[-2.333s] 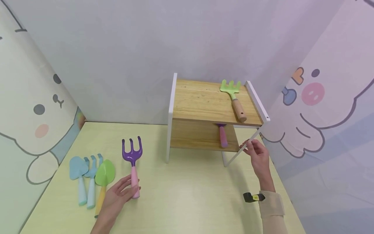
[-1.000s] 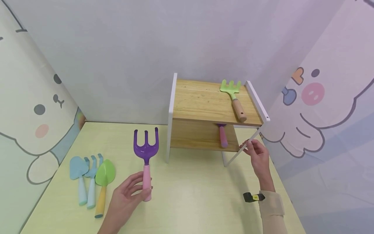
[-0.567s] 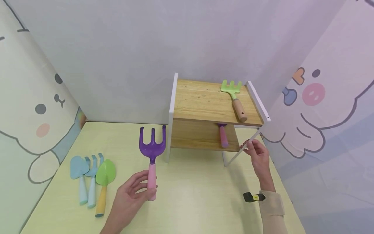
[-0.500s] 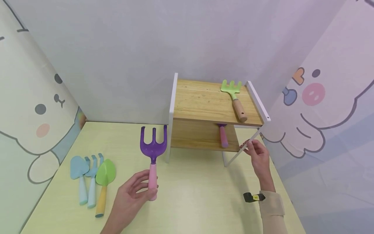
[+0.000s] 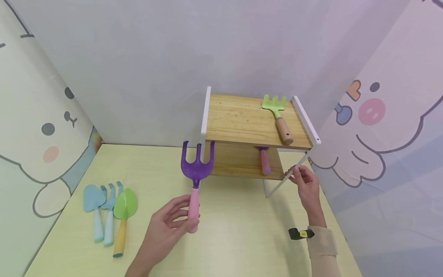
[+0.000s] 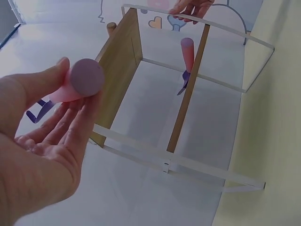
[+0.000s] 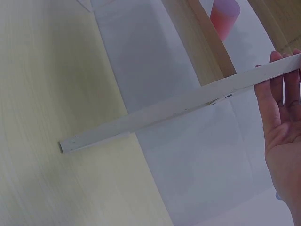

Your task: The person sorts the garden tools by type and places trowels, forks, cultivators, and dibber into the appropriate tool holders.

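A purple garden hand fork (image 5: 196, 169) with a pink handle is held upright by my left hand (image 5: 169, 227), thumb and fingers round the handle. It is raised above the table, its tines in front of the left side of a two-tier wooden shelf (image 5: 242, 119). In the left wrist view the butt of the pink handle (image 6: 87, 77) faces the camera. My right hand (image 5: 304, 184) grips the white front leg (image 5: 294, 169) at the shelf's right side. The right wrist view has its fingers (image 7: 268, 103) against the white frame (image 7: 178, 103); the thumb is out of sight there.
A green hand rake (image 5: 280, 121) lies on the top shelf. On the lower shelf is a pink-handled tool (image 5: 265, 161), its purple head mostly hidden. A blue trowel (image 5: 93, 200), a blue rake (image 5: 109, 215) and a green trowel (image 5: 125, 206) lie at the table's left.
My left hand has carried the purple fork rightward and up, from beside the green trowel to the shelf's left side. The right hand has stayed on the shelf leg.
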Demonstrator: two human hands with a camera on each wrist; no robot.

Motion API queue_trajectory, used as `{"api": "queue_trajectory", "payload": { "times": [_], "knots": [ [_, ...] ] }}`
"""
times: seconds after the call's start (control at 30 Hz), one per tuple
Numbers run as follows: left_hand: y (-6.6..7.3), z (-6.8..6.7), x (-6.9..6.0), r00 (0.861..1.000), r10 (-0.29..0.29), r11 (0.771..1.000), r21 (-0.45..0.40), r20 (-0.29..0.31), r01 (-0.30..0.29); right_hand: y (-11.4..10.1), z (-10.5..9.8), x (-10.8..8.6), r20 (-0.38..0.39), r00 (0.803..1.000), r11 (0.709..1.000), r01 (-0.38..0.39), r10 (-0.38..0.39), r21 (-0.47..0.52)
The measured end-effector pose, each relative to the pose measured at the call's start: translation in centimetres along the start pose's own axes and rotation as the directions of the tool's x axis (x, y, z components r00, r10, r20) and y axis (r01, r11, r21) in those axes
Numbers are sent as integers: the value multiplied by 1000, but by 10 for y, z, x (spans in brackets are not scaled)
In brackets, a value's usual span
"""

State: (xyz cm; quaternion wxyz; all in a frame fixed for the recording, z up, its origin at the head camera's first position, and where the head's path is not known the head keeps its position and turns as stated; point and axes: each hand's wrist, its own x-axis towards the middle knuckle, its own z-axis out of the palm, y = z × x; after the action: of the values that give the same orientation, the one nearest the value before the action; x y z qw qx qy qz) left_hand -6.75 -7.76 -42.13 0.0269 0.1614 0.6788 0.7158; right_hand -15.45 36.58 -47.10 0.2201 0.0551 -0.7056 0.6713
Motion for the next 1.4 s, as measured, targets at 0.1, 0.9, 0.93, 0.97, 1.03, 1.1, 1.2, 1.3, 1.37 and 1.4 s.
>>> {"api": "queue_trajectory", "payload": {
  "times": [0.1, 0.9, 0.93, 0.97, 1.03, 1.1, 1.2, 1.3, 1.37, 1.4],
  "knots": [
    [3, 3, 5, 999, 35, 999, -8, 18, -34, 0, 1, 0, 7, 1000, 1000, 4, -4, 12],
    [30, 33, 51, 990, 82, 994, -77, 116, -74, -2, 2, 0, -4, 1000, 999, 5, -5, 34],
    [31, 34, 53, 990, 81, 995, -73, 117, -72, -1, 2, 0, -3, 1000, 999, 5, -5, 35],
    [32, 35, 54, 989, 82, 995, -72, 120, -73, -1, 2, 0, -3, 1000, 999, 6, -5, 34],
    [34, 39, 59, 989, 76, 995, -70, 124, -68, 0, 2, 0, -1, 1000, 999, 6, -6, 36],
    [36, 42, 63, 989, 73, 996, -67, 130, -65, 1, 1, 0, 2, 1000, 999, 8, -8, 39],
    [39, 46, 70, 989, 71, 997, -44, 131, -66, 2, 0, 0, 8, 1000, 999, 12, -12, 40],
    [42, 50, 77, 987, 90, 996, -25, 131, -88, 3, 0, 0, 10, 1000, 999, 13, -14, 40],
    [44, 51, 82, 986, 102, 995, -19, 132, -100, 3, 0, 0, 10, 1000, 999, 13, -13, 36],
    [45, 52, 84, 986, 106, 994, -16, 132, -105, 3, 0, 1, 8, 1000, 999, 12, -12, 35]
  ]
}}
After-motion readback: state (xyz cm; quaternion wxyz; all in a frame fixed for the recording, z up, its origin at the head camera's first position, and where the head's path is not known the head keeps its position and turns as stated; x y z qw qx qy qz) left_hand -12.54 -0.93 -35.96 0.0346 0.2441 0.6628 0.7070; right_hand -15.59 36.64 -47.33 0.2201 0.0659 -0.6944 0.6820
